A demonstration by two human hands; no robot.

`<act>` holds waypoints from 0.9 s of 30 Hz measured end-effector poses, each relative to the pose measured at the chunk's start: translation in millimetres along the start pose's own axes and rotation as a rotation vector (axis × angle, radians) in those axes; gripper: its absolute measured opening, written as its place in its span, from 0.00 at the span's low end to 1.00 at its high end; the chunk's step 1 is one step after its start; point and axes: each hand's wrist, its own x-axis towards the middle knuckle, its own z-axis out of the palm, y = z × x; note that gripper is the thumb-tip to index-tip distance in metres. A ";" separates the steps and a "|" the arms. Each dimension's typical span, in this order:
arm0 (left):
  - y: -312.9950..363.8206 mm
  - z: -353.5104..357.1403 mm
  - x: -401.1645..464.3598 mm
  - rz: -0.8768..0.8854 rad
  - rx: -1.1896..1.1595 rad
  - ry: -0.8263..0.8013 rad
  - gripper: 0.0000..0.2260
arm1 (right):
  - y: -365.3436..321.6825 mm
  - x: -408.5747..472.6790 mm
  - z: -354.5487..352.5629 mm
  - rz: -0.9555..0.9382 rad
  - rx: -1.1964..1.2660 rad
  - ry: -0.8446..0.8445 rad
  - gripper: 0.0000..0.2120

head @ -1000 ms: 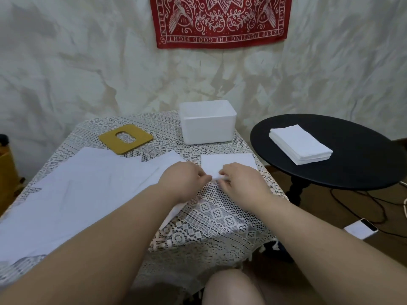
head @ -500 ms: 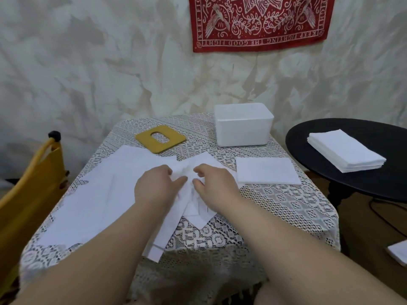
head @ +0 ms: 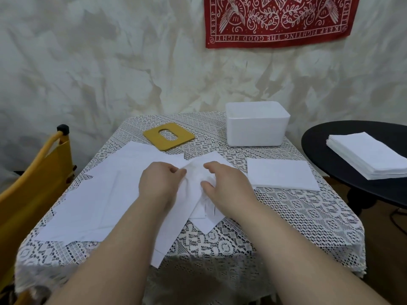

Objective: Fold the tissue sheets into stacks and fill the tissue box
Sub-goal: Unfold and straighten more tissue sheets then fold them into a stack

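Several unfolded white tissue sheets (head: 92,201) lie spread over the left half of the lace-covered table (head: 286,219). My left hand (head: 158,183) and my right hand (head: 224,188) both pinch the top sheet (head: 196,179) at the pile's right end, and it crumples up between them. A folded tissue (head: 280,176) lies flat to the right of my hands. The open white tissue box (head: 256,123) stands at the table's back right. Its yellow lid (head: 168,135), with an oval slot, lies at the back middle.
A round black side table (head: 343,146) at the right carries a stack of folded tissues (head: 370,155). A yellow chair (head: 33,179) stands against the table's left side. A red bandana (head: 277,18) hangs on the wall behind.
My hands left the folded tissue and moved left to the spread sheets, where they gathered up the top one. The camera view swung left, and the folded tissue now lies at the right.
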 end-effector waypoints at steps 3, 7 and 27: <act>-2.8 -8.8 -2.7 0.026 0.046 -0.022 0.15 | 0.7 -0.9 -5.9 -0.009 0.027 0.025 0.21; 17.4 -13.5 -19.8 0.260 0.042 -0.007 0.10 | 4.9 2.6 -5.0 0.028 0.080 0.045 0.26; 33.2 -12.9 -30.8 0.042 -0.997 -0.157 0.07 | 14.3 6.4 -25.9 0.424 1.304 0.057 0.27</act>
